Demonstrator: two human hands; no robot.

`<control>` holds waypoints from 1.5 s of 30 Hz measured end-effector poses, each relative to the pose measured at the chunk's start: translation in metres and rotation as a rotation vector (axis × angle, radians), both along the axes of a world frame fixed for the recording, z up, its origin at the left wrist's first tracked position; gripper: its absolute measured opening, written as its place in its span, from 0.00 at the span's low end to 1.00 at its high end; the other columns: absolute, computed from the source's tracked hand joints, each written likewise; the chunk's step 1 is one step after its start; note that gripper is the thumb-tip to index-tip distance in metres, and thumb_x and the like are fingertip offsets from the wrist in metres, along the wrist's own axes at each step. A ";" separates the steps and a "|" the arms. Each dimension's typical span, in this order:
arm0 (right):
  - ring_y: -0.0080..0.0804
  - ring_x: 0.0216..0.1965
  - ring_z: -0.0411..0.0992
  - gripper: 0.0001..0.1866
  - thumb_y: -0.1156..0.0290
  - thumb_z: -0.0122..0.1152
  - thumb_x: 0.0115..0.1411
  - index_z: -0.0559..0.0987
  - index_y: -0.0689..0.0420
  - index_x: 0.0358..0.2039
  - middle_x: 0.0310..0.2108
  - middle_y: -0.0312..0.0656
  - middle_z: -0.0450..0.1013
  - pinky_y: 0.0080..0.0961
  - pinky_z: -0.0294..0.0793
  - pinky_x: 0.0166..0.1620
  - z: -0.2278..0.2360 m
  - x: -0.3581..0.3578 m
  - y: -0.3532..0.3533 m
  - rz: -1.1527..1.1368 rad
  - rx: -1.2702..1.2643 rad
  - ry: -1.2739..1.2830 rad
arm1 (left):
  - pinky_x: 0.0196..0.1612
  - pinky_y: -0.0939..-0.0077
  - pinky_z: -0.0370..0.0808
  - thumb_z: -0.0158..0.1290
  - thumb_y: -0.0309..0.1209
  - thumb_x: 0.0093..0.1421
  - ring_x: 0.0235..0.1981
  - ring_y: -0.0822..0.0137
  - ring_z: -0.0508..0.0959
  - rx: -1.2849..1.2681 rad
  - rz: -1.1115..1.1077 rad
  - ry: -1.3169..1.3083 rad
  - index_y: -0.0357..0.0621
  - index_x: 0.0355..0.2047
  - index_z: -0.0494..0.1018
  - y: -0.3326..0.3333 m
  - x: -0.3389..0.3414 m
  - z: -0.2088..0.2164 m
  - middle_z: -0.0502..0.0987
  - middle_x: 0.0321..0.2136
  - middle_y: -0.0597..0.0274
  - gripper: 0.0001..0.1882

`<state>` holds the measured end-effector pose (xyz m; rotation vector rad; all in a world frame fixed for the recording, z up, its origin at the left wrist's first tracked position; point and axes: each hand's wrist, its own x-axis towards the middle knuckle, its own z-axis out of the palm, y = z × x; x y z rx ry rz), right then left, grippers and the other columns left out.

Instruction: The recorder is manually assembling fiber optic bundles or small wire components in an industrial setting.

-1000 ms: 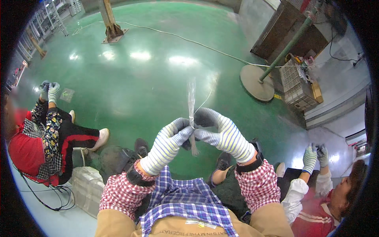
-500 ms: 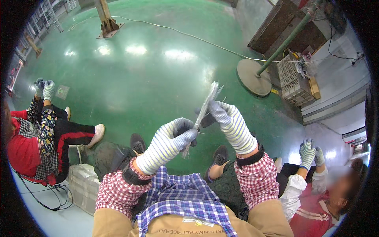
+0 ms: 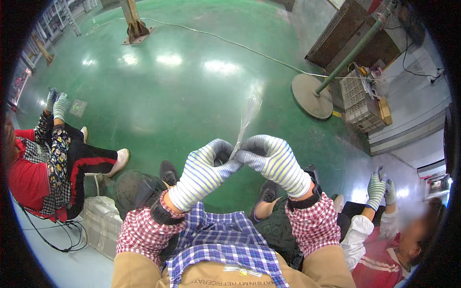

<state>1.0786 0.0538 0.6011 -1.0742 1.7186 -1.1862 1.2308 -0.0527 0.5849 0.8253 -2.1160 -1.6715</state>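
In striped gloves with grey palms, both my hands meet in front of me above the floor. A bundle of thin, clear whitish strands (image 3: 247,120) rises from between them, tilted slightly right, its upper ends fanned out. Closed around the lower end is my left hand (image 3: 207,173), thumb and fingers pinching it. Pressed against the same spot, my right hand (image 3: 274,161) is also closed, its thumb and fingertips at the strands. The fingers hide the bundle's lower part.
A seated person (image 3: 48,168) in red works at the left, another (image 3: 384,240) at the lower right; both wear striped gloves. A round stand base (image 3: 312,96) with a slanted pole and a grey crate (image 3: 360,101) stand at right. A cable (image 3: 230,42) crosses the green floor.
My right hand has come down and left to meet the left hand at the bundle's lower end. The strands' upper part, previously at its fingers, now stands free and spreads more.
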 end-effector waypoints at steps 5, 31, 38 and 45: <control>0.40 0.29 0.74 0.10 0.66 0.61 0.52 0.77 0.59 0.31 0.27 0.47 0.74 0.29 0.72 0.34 0.007 -0.010 0.003 -0.043 -0.078 0.450 | 0.21 0.86 0.65 0.59 0.34 0.53 0.19 0.82 0.69 0.356 -0.010 0.044 0.39 0.32 0.73 -0.003 -0.001 0.004 0.73 0.20 0.69 0.12; 0.31 0.43 0.73 0.17 0.64 0.65 0.42 0.78 0.45 0.36 0.32 0.34 0.76 0.45 0.56 0.58 0.010 -0.022 0.014 0.199 -0.242 1.104 | 0.27 0.81 0.70 0.52 0.37 0.59 0.24 0.75 0.73 0.631 -0.395 0.103 0.34 0.43 0.71 -0.027 0.019 0.017 0.75 0.28 0.63 0.18; 0.39 0.28 0.76 0.15 0.59 0.61 0.53 0.79 0.58 0.34 0.26 0.47 0.76 0.27 0.73 0.32 -0.001 0.010 0.002 -0.157 0.036 0.342 | 0.41 0.78 0.71 0.52 0.37 0.59 0.38 0.73 0.73 0.464 0.099 0.315 0.37 0.48 0.69 -0.014 0.000 -0.013 0.75 0.40 0.61 0.21; 0.45 0.29 0.75 0.14 0.61 0.59 0.53 0.76 0.55 0.37 0.27 0.47 0.75 0.35 0.73 0.30 -0.011 0.027 -0.004 -0.085 -0.034 0.632 | 0.52 0.77 0.66 0.53 0.31 0.59 0.45 0.74 0.72 0.544 0.023 0.368 0.38 0.45 0.73 0.000 -0.008 -0.015 0.76 0.42 0.65 0.15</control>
